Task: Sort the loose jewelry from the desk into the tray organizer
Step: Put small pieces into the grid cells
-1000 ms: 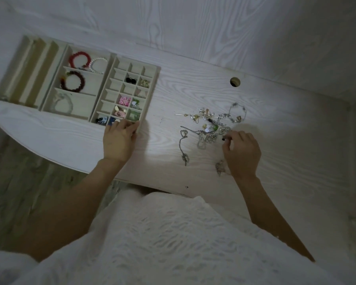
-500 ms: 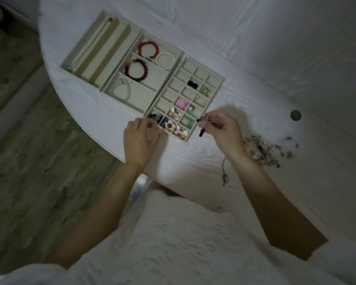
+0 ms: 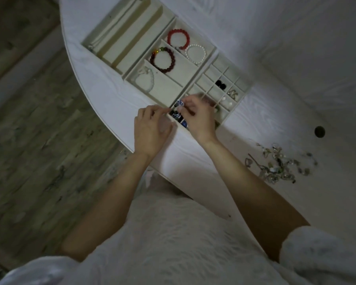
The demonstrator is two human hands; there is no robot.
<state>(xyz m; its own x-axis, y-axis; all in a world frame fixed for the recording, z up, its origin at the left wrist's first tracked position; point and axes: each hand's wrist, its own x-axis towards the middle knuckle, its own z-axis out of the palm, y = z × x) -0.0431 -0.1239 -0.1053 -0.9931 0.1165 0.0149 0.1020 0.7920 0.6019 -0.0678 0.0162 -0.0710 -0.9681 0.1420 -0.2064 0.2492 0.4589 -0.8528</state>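
Hands at tray organizer (image 3: 211, 50) near corner, right hand (image 3: 199, 118) pinching blue-white piece (image 3: 179, 103), left hand (image 3: 150, 130) grip unclear.

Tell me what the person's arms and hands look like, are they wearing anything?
Both forearms are bare, with no watch, bracelet or gloves showing. The left hand and right hand show no rings that can be made out. A fuzzy white short sleeve covers the right upper arm, matching the white textured top.
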